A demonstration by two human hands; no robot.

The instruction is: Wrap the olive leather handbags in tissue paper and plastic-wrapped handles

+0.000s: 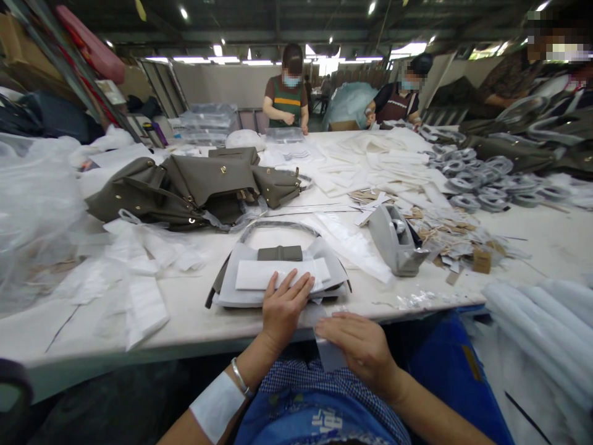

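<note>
A dark handbag (215,285) lies on the white table in front of me, partly covered by a pale wrapping sheet (231,300). On top of it rest a flat white rectangular piece (254,275) and a grey-green wallet-like piece (279,253). The bag's wrapped handle (278,226) arches away from me. My left hand (285,312) presses flat on the white piece, fingers a little apart. Just to the right, at the table edge, my right hand (361,346) has its fingers together on a small translucent plastic sheet (328,353). Its thumb is mostly hidden.
A grey tape dispenser (393,241) stands to the right, near scattered tags (456,238). Several olive bags (176,188) lie behind on the left. Loose white wrapping (146,309) is at left, wrapped rings (486,176) at right. Co-workers (286,102) stand across the table.
</note>
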